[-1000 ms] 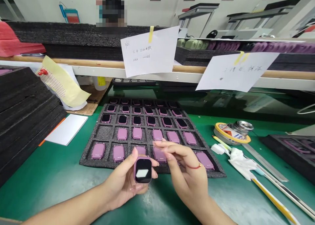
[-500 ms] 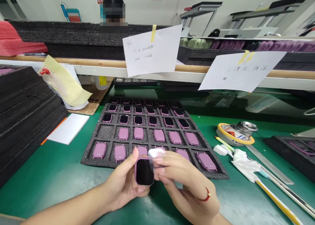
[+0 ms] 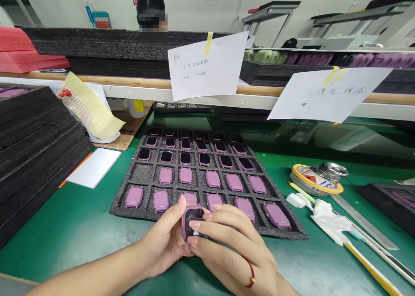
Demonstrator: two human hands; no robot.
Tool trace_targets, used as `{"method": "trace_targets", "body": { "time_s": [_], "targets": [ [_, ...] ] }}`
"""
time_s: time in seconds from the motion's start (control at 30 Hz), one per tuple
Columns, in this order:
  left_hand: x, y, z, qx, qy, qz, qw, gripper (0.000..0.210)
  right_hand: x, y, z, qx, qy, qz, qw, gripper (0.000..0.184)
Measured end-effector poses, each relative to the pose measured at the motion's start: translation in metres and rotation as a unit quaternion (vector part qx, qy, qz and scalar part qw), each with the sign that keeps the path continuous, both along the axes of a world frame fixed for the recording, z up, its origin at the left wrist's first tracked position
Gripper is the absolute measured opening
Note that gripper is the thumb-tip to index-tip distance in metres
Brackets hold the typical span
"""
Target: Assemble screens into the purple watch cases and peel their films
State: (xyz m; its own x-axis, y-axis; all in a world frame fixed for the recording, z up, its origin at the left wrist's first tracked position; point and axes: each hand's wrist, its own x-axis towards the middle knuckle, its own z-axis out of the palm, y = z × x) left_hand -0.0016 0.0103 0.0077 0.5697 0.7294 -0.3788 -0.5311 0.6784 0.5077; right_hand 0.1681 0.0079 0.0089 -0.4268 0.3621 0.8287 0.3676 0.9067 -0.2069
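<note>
your left hand [image 3: 167, 242] grips a purple smartwatch [image 3: 190, 214], with the thumb along the upper left edge of the case and the other fingers curled behind and below it. the watch is held above the table, just in front of the near edge of the black foam tray [image 3: 142, 173]. its dark screen faces you and is tilted to one side.

your right hand [image 3: 240, 253] meets the watch from the right. its fingers are extended and slightly bent, and fingertips [image 3: 194, 224] lie across the screen. the right thumb is not clearly visible; you cannot tell whether these fingers also pinch the case. a red cord [image 3: 251, 274] with a gold-coloured bead is worn on this hand.

the tray rests on the green tabletop [image 3: 81, 240]. in its two nearest rows, purple watches lie back side up; in the rows beyond, watches lie with black screens up.

to the right of the tray, note the yellow-rimmed round container [image 3: 303, 180], the crumpled white wipe [image 3: 327, 220] and the flat metal strip [image 3: 366, 222]. to the left, a white pad [image 3: 94, 168] lies beside the stacked black foam [image 3: 35, 157].
</note>
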Motion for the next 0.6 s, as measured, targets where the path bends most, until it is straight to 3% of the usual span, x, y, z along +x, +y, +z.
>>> {"method": "trace_targets", "body": {
  "time_s": [0.07,0.13,0.2,0.3,0.47,0.6],
  "targets": [
    [0.001,-0.001,-0.001,0.038,0.019,0.016,0.999,0.056,-0.004,0.000,-0.002,-0.023,0.013,-0.032,0.999,0.016],
    [0.002,-0.002,-0.004,0.087,0.044,0.022,0.995,0.053,-0.006,-0.001,-0.004,-0.084,0.022,-0.042,0.995,0.042],
    [0.003,-0.002,-0.007,0.119,0.070,0.024,0.990,0.050,-0.008,-0.001,-0.005,-0.160,0.023,-0.026,0.986,0.055],
    [0.003,-0.001,-0.008,0.117,0.086,0.028,0.989,0.050,-0.007,0.000,-0.003,-0.233,0.046,0.010,0.971,0.047],
    [0.001,0.001,0.000,0.060,0.067,0.010,0.996,0.057,-0.004,0.001,0.002,-0.242,0.071,0.026,0.967,0.054],
    [-0.002,0.001,0.003,0.067,0.079,0.003,0.995,0.057,-0.002,0.002,0.001,-0.228,0.048,0.023,0.972,0.057]
  ]
}}
